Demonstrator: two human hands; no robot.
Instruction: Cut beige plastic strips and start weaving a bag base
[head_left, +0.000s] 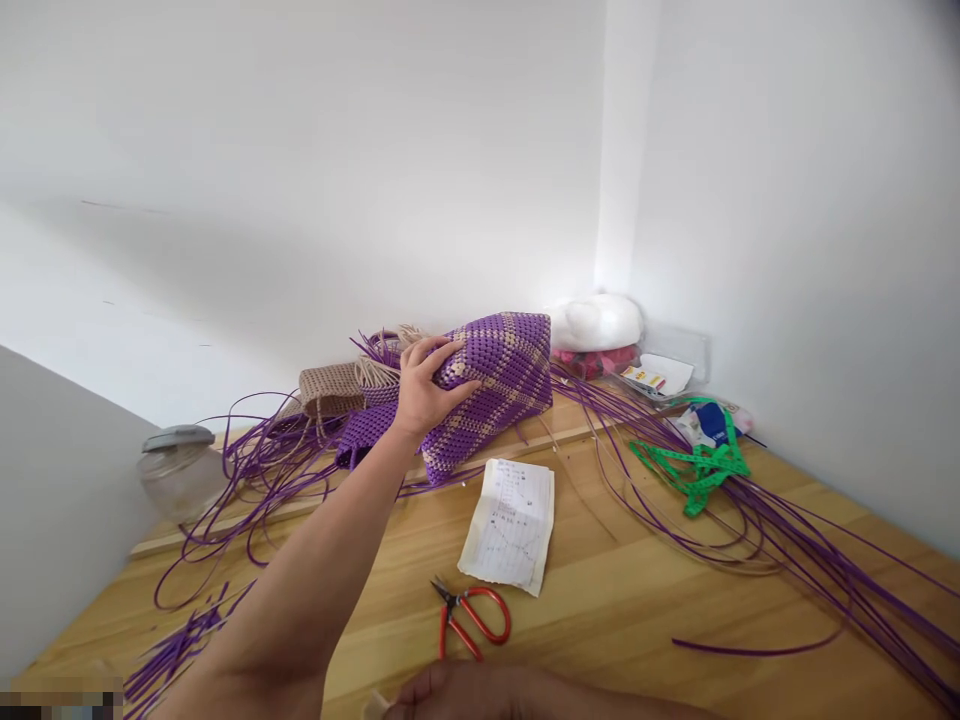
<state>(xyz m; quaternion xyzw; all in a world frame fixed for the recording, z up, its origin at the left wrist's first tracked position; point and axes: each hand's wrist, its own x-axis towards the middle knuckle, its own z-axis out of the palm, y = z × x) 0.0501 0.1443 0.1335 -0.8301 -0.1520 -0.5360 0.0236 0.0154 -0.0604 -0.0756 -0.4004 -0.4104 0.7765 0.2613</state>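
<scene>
One illegible handwritten sheet (510,525) near purple bag (501,375) under left fingers (444,353)

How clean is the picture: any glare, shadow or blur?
Head view: white bundle in the corner looks washed out; broad shadow crosses the wall at left; right hand looks soft, cut off by the bottom edge; writing on the paper too small to read.
</scene>
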